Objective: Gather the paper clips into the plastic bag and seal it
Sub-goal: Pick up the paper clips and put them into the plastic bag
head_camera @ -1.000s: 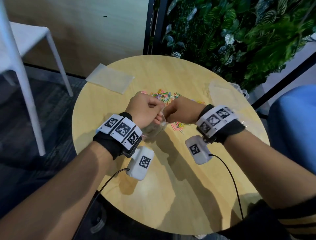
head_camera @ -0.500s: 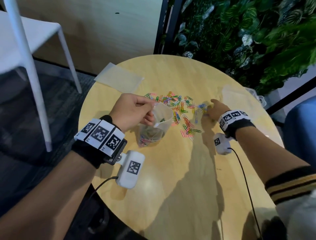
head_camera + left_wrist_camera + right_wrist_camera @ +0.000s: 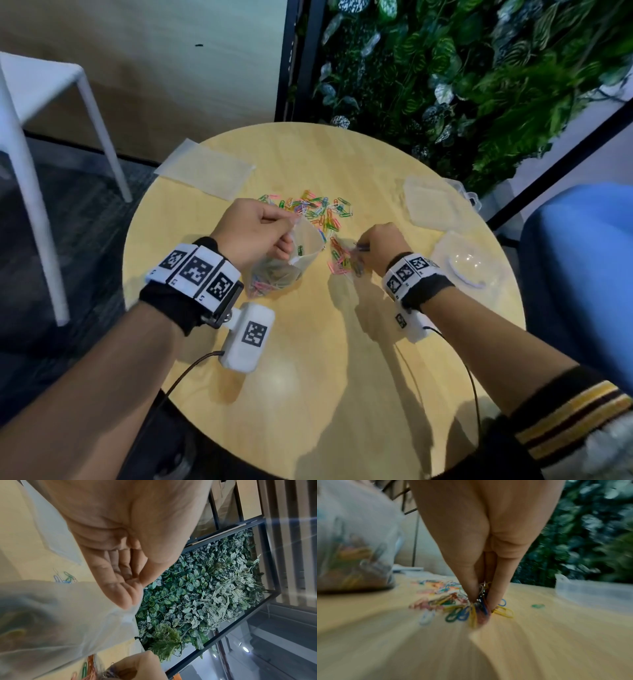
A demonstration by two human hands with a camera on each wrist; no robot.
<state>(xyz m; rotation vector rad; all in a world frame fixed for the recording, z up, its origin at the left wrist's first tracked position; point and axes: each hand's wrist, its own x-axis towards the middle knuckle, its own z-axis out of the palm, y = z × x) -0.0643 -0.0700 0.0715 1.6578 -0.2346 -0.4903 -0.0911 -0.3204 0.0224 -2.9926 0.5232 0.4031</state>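
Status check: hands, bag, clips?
Left hand holds bag mouth open, partly filled. Right hand pinches a bunch of clips on the table. More loose clips beyond; nothing blocking.

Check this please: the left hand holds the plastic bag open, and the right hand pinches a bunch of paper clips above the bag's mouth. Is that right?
One detail is wrong. The right hand pinches the paper clips down on the round wooden table, beside the plastic bag, not above its mouth. The right wrist view shows the fingertips at the tabletop. The left hand does hold the bag open.
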